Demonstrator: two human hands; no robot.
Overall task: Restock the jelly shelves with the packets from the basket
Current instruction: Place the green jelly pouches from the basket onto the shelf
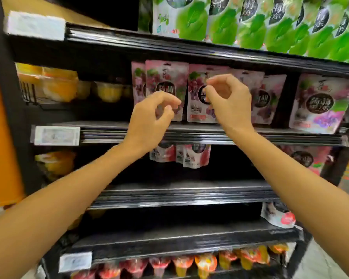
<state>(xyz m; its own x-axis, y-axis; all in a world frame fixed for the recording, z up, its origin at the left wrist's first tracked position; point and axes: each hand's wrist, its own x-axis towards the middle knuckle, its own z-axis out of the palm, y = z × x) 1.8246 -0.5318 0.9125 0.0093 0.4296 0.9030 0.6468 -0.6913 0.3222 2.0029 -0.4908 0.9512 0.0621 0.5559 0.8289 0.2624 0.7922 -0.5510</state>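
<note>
Pink-and-purple grape jelly packets [166,87] stand in a row on the second shelf [210,135]. My left hand [149,119] is raised in front of the lower edge of one packet, its fingers loosely curled with nothing between them. In front of the neighbouring packet [197,109], my right hand [230,101] hovers with thumb and fingers bent in a loose C, fingertips close to the packet's face. Motion blur hides whether any fingertip touches a packet. No basket is in view.
Green packets [250,23] fill the top shelf. Orange jelly cups [56,85] sit at the left of the second shelf. A few pink packets [195,156] hang below, above a dark bare shelf [179,190]. Coloured jelly pouches [189,262] line the bottom. White price tags [56,135] mark the shelf edges.
</note>
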